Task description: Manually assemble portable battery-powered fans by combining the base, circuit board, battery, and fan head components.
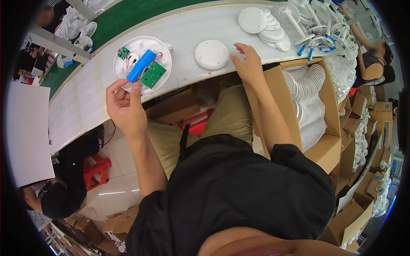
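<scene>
dish [149, 42] is partly hidden by left hand [126, 106]; whether battery [142, 66] is gripped cannot be told. right hand [249, 65] is spread beside disc [212, 55].

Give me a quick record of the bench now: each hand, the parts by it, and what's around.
Left hand: at the near rim of the white housing
Housing contents: blue cylinder, larger green board, smaller green board
Right hand: open, beside the round white cover; contact unclear
Far right of cover: pile of white discs
Below right: open carton
</scene>
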Demonstrator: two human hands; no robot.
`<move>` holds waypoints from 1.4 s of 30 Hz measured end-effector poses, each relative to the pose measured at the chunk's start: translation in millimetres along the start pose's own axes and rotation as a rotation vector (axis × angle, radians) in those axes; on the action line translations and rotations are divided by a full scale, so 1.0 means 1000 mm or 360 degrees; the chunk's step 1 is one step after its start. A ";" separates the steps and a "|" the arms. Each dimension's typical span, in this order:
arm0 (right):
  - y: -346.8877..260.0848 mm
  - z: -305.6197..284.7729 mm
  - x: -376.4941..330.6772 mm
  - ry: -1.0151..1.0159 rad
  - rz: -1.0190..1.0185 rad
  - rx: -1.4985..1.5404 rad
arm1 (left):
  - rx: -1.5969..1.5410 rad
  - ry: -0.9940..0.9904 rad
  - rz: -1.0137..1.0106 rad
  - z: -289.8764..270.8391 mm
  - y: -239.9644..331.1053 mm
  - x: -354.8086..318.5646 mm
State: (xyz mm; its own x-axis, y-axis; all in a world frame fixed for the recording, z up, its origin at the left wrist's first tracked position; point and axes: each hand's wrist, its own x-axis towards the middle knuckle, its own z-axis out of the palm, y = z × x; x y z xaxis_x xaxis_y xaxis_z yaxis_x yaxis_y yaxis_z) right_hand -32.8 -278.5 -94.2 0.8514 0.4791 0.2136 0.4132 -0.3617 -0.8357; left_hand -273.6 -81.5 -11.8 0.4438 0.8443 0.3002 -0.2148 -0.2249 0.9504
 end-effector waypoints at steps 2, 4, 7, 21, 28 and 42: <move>-0.032 0.012 0.010 -0.0057 0.0324 -0.0533 | 0.0057 0.0019 0.0030 0.002 0.000 -0.004; -0.046 0.043 0.013 -0.0056 0.0246 -0.0846 | 0.0162 0.0053 0.0073 0.005 0.002 -0.007; -0.048 0.062 0.028 -0.0083 0.0191 -0.0883 | 0.0141 0.0109 0.0124 0.016 -0.001 -0.009; -0.109 -0.078 -0.018 -0.0368 0.0018 0.1421 | -0.0183 0.0157 0.0098 0.069 0.041 -0.053; -0.127 -0.058 -0.037 -0.0558 -0.0387 0.1283 | 0.0130 -0.0044 0.0045 0.068 0.046 -0.084; -0.155 -0.048 -0.060 -0.0489 -0.0189 0.1430 | -0.0584 -0.0151 -0.0053 0.064 0.049 -0.104</move>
State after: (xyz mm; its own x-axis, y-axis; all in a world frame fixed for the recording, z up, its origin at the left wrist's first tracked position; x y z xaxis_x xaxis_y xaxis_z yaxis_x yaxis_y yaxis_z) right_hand -132.4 -289.8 46.6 0.6449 0.7085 0.2867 -0.0200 0.3906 -0.9204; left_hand -274.8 -211.1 9.1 0.5309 0.7954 0.2924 -0.4885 0.0053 0.8725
